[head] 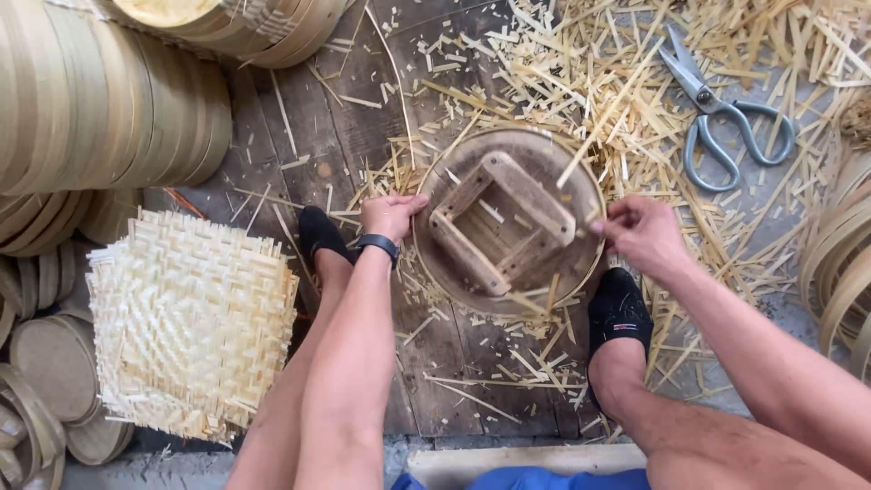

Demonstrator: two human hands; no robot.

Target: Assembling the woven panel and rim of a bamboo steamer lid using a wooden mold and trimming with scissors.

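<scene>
Down between the black-shoed feet, the round wooden form (508,222) lies on the plank floor (299,127). Left hand (388,216) has fingers curled onto its left rim; right hand (640,234) pinches a bamboo strip (606,113) at the right rim. Beyond, scissors (726,113) lie among bamboo offcuts (581,73).

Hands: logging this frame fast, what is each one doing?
Left hand: closed on the rim of the round wooden form.
Right hand: pinching a bamboo strip.
</scene>
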